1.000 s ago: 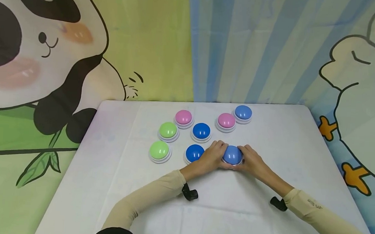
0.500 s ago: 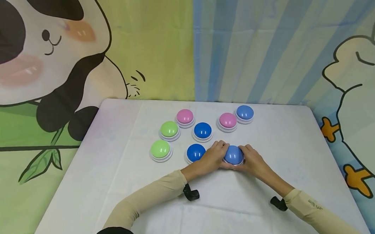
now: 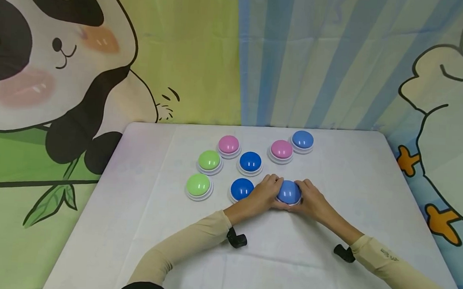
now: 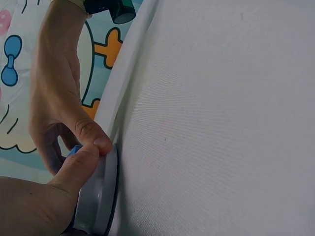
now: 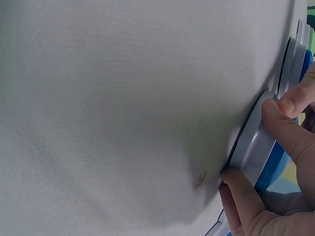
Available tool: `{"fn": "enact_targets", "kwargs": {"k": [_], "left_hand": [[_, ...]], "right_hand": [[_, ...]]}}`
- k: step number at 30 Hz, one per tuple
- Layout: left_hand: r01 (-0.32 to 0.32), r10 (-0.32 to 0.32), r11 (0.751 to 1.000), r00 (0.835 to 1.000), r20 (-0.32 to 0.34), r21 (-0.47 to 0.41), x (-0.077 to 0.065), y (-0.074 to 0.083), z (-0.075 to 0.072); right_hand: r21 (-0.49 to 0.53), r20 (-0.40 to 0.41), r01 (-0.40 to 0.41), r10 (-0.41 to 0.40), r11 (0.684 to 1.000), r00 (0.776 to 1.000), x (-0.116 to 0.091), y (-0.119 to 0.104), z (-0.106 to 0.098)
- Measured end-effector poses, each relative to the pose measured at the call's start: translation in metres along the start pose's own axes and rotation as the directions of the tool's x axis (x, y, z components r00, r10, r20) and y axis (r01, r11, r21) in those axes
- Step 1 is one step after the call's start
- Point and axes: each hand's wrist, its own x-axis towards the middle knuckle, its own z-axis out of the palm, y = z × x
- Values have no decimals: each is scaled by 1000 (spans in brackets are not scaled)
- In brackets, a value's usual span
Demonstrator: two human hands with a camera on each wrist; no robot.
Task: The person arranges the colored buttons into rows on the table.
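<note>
Both hands hold a push button with a light blue dome (image 3: 289, 192) and a white round base (image 5: 253, 142). From the left, the left hand (image 3: 266, 193) grips its side; from the right, the right hand (image 3: 310, 199) grips the other. Their thumbs meet at the near edge of the base, as the left wrist view shows. In the right wrist view, fingertips of the right hand (image 5: 290, 209) reach the base's lower rim. Whether the base touches the table cannot be told. Just left of the left hand stands a dark blue button (image 3: 242, 188), partly covered by it.
Other buttons stand on the white table (image 3: 288, 261): another dark blue one (image 3: 250, 162), green ones (image 3: 198, 185) (image 3: 209, 160) at left, pink ones (image 3: 229, 145) (image 3: 282, 149) and a light blue one (image 3: 302, 140) farther back. Printed cloth (image 3: 204, 56) hangs behind.
The head view has shifted slightly. Both hands keep the same grip on the light blue button, with no clear movement against the table.
</note>
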Motion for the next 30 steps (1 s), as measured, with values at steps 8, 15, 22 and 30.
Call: {"fn": "enact_targets", "kwargs": {"k": [8, 15, 22, 30], "left_hand": [[-11, 9, 994, 1000, 20, 110, 6, 2, -3], [-28, 19, 993, 997, 73, 117, 7, 6, -13], [-25, 21, 999, 996, 89, 42, 5, 2, -17], [-56, 57, 998, 998, 17, -32, 13, -9, -31]], "right_hand": [[-9, -1, 25, -25, 1000, 1000, 2, -3, -5], [31, 77, 23, -25, 999, 997, 1, -3, -12], [84, 164, -8, -6, 996, 986, -4, 1, -20], [182, 218, -64, 23, 981, 976, 2, 1, -42]]}}
